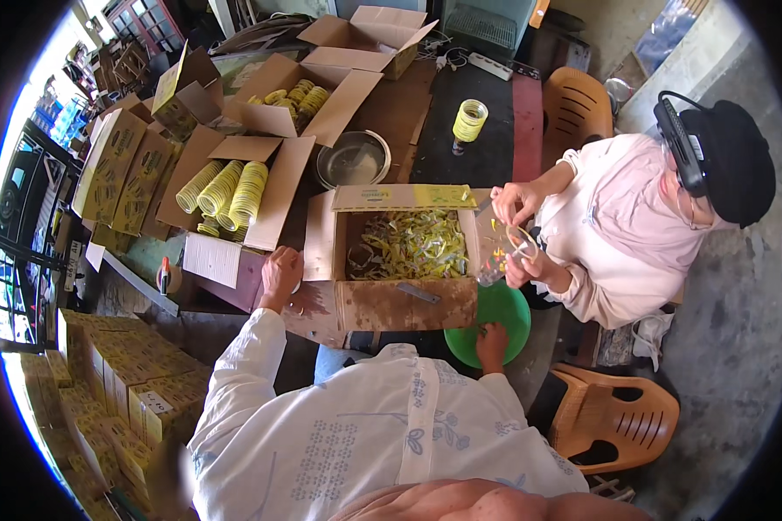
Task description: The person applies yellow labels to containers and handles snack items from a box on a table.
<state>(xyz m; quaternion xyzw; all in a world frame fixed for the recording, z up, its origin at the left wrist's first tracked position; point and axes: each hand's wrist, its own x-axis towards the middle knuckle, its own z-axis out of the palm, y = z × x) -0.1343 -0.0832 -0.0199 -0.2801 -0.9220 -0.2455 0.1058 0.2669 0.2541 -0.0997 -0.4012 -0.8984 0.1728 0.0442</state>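
A green basin (513,323) sits beside an open carton (378,308).

Characters mark a white label (155,402) on a carton (162,423), a pale plate (74,265) and a cardboard flap (404,198).

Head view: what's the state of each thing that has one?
Brown cardboard box with yellow scraps, open
Nearer brown cardboard box with yellow ring stacks, open
Round green plastic basin, uncovered, partly hidden
Round silver metal bowl, uncovered
Separate yellow ring stack, standing upright
Left hand, curled, hold unclear
Right hand, at green basin, hold unclear
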